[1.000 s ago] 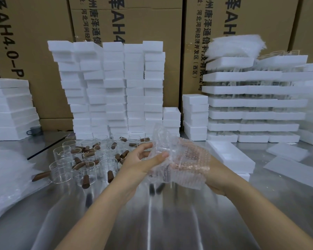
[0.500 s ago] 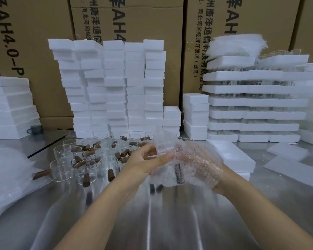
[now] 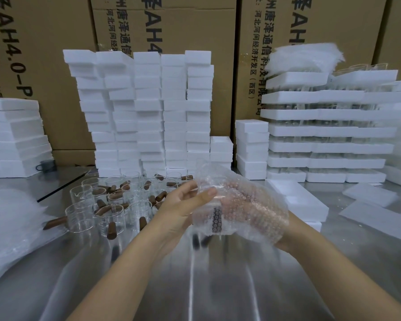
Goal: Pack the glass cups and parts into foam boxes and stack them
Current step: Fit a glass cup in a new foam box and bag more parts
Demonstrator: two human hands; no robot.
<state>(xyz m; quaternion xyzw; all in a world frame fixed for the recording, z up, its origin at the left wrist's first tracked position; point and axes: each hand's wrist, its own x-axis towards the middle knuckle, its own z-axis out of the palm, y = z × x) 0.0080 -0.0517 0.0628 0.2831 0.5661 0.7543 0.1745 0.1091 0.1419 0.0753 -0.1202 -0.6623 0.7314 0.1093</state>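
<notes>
I hold a clear bubble wrap bag above the steel table, with a dark handle showing through it. My left hand pinches the bag's open left edge with thumb and fingers. My right hand is mostly hidden under the bag and grips it from below. Several glass cups with brown wooden handles stand in a cluster on the table to the left of my hands. An open foam box lies just right of the bag.
Tall stacks of foam boxes rise behind the cups, with more foam stacks at the right and foam slabs at the left. Bubble wrap bags pile at the left edge. Loose foam lids lie at right. Cardboard cartons form the back wall.
The bag has turned and dropped slightly between my hands; the dark handle inside now shows more clearly. My left thumb has shifted along the bag's edge.
</notes>
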